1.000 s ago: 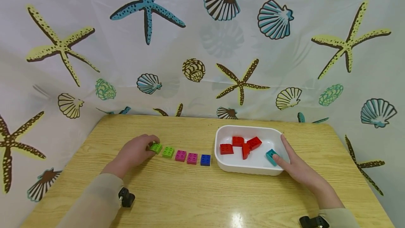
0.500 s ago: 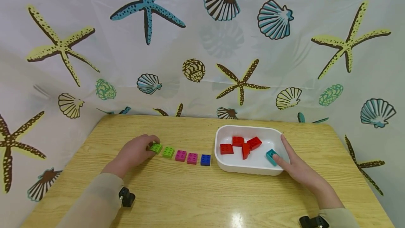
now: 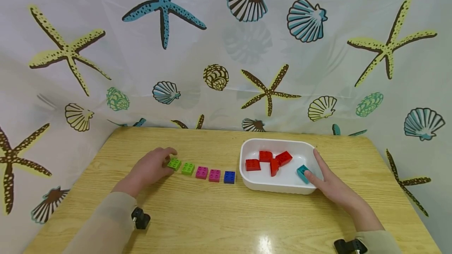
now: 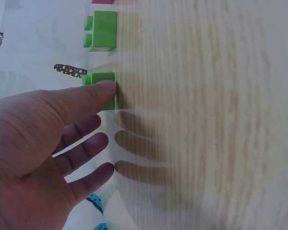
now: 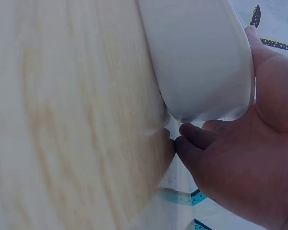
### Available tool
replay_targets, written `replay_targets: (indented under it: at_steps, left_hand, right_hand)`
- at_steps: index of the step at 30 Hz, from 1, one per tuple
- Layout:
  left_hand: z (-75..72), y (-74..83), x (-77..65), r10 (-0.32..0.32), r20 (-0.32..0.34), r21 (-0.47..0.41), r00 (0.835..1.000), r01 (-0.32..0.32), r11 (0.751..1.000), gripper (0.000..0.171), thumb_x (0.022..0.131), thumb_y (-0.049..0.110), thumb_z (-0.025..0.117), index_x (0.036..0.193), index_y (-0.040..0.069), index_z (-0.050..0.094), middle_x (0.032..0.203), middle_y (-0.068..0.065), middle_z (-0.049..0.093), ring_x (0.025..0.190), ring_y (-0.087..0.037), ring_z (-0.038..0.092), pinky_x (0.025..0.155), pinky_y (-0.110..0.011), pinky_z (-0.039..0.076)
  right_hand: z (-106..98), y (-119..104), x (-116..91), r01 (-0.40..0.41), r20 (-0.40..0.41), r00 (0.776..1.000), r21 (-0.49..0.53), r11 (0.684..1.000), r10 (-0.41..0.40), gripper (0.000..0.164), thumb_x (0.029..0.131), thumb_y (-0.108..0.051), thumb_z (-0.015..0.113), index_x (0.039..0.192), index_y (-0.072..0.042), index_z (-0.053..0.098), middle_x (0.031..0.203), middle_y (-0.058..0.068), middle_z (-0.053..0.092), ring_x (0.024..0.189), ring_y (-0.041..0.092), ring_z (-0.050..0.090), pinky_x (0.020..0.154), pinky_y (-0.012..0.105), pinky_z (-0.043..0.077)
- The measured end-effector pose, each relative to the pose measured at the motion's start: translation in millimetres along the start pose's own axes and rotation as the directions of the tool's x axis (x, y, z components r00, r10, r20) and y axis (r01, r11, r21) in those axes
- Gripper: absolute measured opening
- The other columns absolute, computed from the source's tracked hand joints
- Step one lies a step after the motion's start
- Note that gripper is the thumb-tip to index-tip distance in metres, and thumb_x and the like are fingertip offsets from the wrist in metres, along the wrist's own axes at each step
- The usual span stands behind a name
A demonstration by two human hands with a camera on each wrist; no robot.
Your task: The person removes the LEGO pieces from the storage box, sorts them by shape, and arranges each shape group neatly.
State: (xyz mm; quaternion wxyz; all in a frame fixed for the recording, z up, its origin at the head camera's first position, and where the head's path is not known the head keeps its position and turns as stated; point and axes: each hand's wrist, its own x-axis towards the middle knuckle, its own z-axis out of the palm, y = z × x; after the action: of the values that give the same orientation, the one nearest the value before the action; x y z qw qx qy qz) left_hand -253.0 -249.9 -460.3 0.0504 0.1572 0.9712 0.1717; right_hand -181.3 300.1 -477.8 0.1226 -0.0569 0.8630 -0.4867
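Note:
My left hand (image 3: pixel 152 166) is at the left end of a row of toy building bricks. In the left wrist view, its thumb touches the face of the leftmost lime green brick (image 4: pixel 109 99), while the other visible fingers spread loosely beside it. The head view has the index finger raised off that brick's far side. A second lime green brick (image 3: pixel 188 169) stands beside it. At the right, my right hand (image 3: pixel 330 181) holds the end of a white tray (image 3: pixel 275 188), fingers outside and thumb over the rim. The thumb tip overlaps a teal brick (image 3: pixel 302 172) inside.
Two magenta bricks, including this one (image 3: pixel 202 172), and a blue brick (image 3: pixel 229 177) continue the row towards the tray. Several red bricks (image 3: pixel 252 164) lie in the tray's left half. Behind the wooden table (image 3: pixel 212 218) hangs a curtain (image 3: pixel 205 42) printed with shells and starfish.
The left index finger has lifted slightly away from the leftmost green brick, which stays in place. The right hand, tray and other bricks have not visibly moved.

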Motion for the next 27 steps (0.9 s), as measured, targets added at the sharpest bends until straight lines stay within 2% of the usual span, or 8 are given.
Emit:
replay_targets:
  at_steps: [7, 12, 19, 27]
  left_hand:
    - [-4.2, 8.0, 0.7, -0.023, -0.037, -0.047, 0.999, 0.021, 0.999, 0.065, 0.092, 0.025, 0.076, 0.149, 0.012, 0.047, 0.148, -0.023, 0.044, 0.134, -0.045, 0.042, 0.106, -0.066, 0.036]
    - [-3.3, 21.1, 4.5, 0.034, -0.073, -0.074, 0.997, -0.039, 0.996, 0.068, 0.096, 0.030, 0.072, 0.153, 0.009, 0.042, 0.154, -0.023, 0.038, 0.140, -0.046, 0.035, 0.110, -0.064, 0.033]
    - [-3.4, 48.2, 11.3, 0.068, -0.107, -0.092, 0.992, -0.078, 0.993, 0.071, 0.098, 0.039, 0.067, 0.155, 0.009, 0.038, 0.160, -0.022, 0.030, 0.146, -0.044, 0.026, 0.114, -0.062, 0.027]
    - [1.0, 87.0, 19.0, 0.094, -0.132, -0.095, 0.987, -0.107, 0.990, 0.072, 0.095, 0.041, 0.070, 0.155, 0.013, 0.040, 0.159, -0.018, 0.033, 0.147, -0.040, 0.028, 0.114, -0.060, 0.030]
  right_hand:
    - [0, -2, -1, -0.005, 0.001, 1.000, 0.001, 1.000, 0.005, 0.086, 0.104, -0.046, 0.052, 0.160, -0.036, -0.012, 0.168, 0.014, -0.010, 0.150, 0.047, -0.005, 0.111, 0.075, 0.009]
    - [0, -3, -1, -0.015, 0.001, 1.000, -0.009, 1.000, 0.015, 0.086, 0.104, -0.047, 0.052, 0.160, -0.036, -0.012, 0.168, 0.014, -0.010, 0.150, 0.048, -0.004, 0.111, 0.075, 0.010]
    - [0, -3, 0, -0.007, 0.001, 1.000, -0.012, 1.000, 0.007, 0.086, 0.104, -0.047, 0.052, 0.160, -0.036, -0.012, 0.168, 0.014, -0.010, 0.150, 0.047, -0.005, 0.111, 0.075, 0.009]
    - [1, -2, 0, -0.014, -0.007, 1.000, -0.035, 0.999, 0.014, 0.086, 0.104, -0.048, 0.051, 0.160, -0.035, -0.012, 0.168, 0.015, -0.009, 0.150, 0.048, -0.003, 0.110, 0.075, 0.010]
